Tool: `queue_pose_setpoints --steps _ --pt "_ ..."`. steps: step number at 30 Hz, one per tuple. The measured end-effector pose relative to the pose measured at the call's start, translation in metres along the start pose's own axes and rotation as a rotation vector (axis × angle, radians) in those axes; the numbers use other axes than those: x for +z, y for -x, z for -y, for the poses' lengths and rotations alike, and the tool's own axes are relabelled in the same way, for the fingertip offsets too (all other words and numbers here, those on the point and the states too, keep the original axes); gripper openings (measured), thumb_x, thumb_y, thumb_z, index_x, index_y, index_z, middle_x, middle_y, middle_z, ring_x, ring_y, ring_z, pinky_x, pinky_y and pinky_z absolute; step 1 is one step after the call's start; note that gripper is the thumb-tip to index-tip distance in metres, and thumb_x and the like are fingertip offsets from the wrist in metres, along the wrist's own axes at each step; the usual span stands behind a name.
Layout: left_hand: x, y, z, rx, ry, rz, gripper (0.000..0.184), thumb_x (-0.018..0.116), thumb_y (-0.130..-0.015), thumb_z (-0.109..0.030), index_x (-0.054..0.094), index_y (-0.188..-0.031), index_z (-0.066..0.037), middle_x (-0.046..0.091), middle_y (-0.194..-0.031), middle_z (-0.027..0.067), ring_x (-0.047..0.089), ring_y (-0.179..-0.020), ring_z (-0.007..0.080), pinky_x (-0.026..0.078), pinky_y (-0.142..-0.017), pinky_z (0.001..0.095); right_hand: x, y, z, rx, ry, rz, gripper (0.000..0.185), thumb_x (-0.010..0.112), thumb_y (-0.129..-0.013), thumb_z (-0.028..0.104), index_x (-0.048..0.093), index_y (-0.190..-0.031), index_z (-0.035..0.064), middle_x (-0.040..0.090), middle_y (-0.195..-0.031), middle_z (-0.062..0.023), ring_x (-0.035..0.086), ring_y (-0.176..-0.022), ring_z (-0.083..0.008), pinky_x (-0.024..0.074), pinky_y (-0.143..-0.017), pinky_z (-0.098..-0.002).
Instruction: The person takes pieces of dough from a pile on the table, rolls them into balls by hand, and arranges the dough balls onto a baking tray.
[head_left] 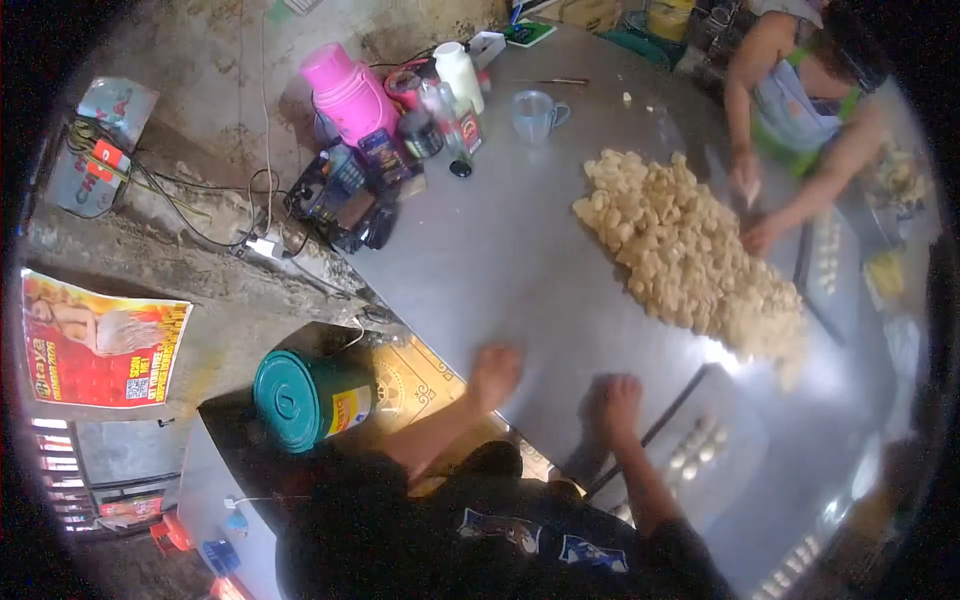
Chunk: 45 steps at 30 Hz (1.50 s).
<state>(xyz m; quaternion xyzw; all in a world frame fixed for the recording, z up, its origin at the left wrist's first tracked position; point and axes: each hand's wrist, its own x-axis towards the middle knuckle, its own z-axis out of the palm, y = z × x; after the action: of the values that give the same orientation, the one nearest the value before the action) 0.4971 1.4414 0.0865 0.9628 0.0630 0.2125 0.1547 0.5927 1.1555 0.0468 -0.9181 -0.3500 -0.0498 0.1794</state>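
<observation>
My left hand is at the near edge of the metal table, its fingers curled in and somewhat blurred. To its right, my right hand rests low on the tabletop with fingers bent downward. What lies under either hand, if anything, is hidden. Close beside my right hand runs the dark edge of a tray holding rows of small pale dough balls. Farther up the table spreads a large heap of cut dough pieces, apart from both hands.
Across the table a co-worker handles dough beside another tray. A pink jug, bottles and a glass mug stand at the back left. A green-lidded bucket sits below the table's left edge.
</observation>
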Motion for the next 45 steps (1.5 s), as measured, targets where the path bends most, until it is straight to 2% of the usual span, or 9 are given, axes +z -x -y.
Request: queue_pose_setpoints --steps 5,7,13,21,24,27,31,40,45 --pt "-0.001 -0.089 -0.010 -0.270 0.412 0.578 0.022 0.051 -0.079 -0.011 0.054 -0.101 -0.010 0.057 -0.091 0.0132 0.056 -0.083 0.0296 0.047 -0.074 0.0403 -0.027 -0.083 0.004 -0.230 0.023 0.151 0.041 0.053 -0.075 0.012 0.048 -0.113 -0.0024 0.047 -0.113 -0.0225 0.042 -0.108 -0.0406 0.0364 -0.093 -0.0465" --pt "-0.012 -0.086 0.025 0.010 0.144 0.367 0.016 0.051 -0.084 -0.016 0.052 -0.094 -0.004 0.058 -0.097 0.0157 0.055 -0.095 0.0330 0.044 -0.082 0.0441 -0.056 -0.090 -0.014 0.139 -0.087 0.351 0.043 0.052 -0.075 0.012 0.048 -0.115 -0.0018 0.048 -0.116 -0.0215 0.040 -0.114 -0.0393 0.0349 -0.097 -0.0459" --pt "-0.010 0.011 -0.005 0.174 -0.337 0.067 0.024 0.047 -0.087 -0.018 0.053 -0.106 -0.005 0.059 -0.101 0.0176 0.055 -0.098 0.0367 0.045 -0.086 0.0431 -0.021 0.011 0.023 -0.091 0.125 0.076 0.030 0.052 -0.076 0.011 0.053 -0.105 0.0010 0.049 -0.112 -0.0195 0.044 -0.105 -0.0359 0.0376 -0.091 -0.0458" --pt "-0.024 -0.062 0.010 -0.027 0.091 0.569 0.024 0.050 -0.085 -0.016 0.056 -0.106 -0.006 0.062 -0.086 0.0151 0.059 -0.084 0.0335 0.047 -0.079 0.0437 -0.058 -0.048 0.006 0.105 -0.056 0.345 0.034 0.056 -0.073 0.012 0.053 -0.105 0.0019 0.051 -0.110 -0.0186 0.045 -0.105 -0.0361 0.0371 -0.093 -0.0443" --pt "-0.022 0.016 -0.002 0.025 0.027 0.052 0.019 0.042 -0.089 -0.018 0.056 -0.087 -0.007 0.058 -0.085 0.0123 0.057 -0.091 0.0293 0.043 -0.080 0.0478 -0.055 0.024 0.027 0.134 0.083 0.247 0.038 0.058 -0.072 0.016 0.053 -0.108 0.0025 0.052 -0.105 -0.0180 0.046 -0.102 -0.0362 0.0372 -0.091 -0.0468" --pt "-0.027 -0.006 -0.054 -0.218 0.405 0.346 0.031 0.055 -0.086 -0.023 0.056 -0.110 -0.004 0.061 -0.097 0.0184 0.057 -0.091 0.0353 0.047 -0.077 0.0458 0.012 0.019 0.036 -0.045 0.091 0.093 0.033 0.053 -0.078 0.016 0.055 -0.108 0.0030 0.051 -0.100 -0.0173 0.047 -0.099 -0.0348 0.0378 -0.089 -0.0469" --pt "0.041 -0.069 -0.026 0.088 0.148 0.406 0.044 0.060 -0.082 -0.035 0.052 -0.114 -0.006 0.053 -0.111 0.0224 0.046 -0.111 0.0367 0.040 -0.093 0.0471 -0.033 -0.058 0.035 -0.012 -0.053 0.195 0.025 0.053 -0.079 0.015 0.057 -0.102 0.0052 0.052 -0.101 -0.0154 0.047 -0.097 -0.0343 0.0390 -0.086 -0.0458" --pt "-0.020 -0.050 -0.003 0.163 0.342 0.525 0.024 0.058 -0.081 -0.019 0.058 -0.101 -0.006 0.053 -0.109 0.0131 0.051 -0.103 0.0326 0.040 -0.091 0.0468 -0.106 -0.029 0.042 0.083 -0.351 -0.018 0.021 0.063 -0.074 0.012 0.060 -0.092 0.0023 0.054 -0.098 -0.0135 0.050 -0.090 -0.0326 0.0429 -0.081 -0.0391" --pt "-0.011 -0.070 -0.035 0.256 0.301 0.172 0.019 0.058 -0.079 -0.014 0.060 -0.095 -0.005 0.056 -0.106 0.0116 0.053 -0.100 0.0314 0.043 -0.088 0.0438 -0.071 -0.019 0.023 0.221 -0.366 -0.068 0.025 0.061 -0.074 0.002 0.060 -0.099 0.0001 0.054 -0.102 -0.0172 0.052 -0.094 -0.0344 0.0435 -0.084 -0.0382"
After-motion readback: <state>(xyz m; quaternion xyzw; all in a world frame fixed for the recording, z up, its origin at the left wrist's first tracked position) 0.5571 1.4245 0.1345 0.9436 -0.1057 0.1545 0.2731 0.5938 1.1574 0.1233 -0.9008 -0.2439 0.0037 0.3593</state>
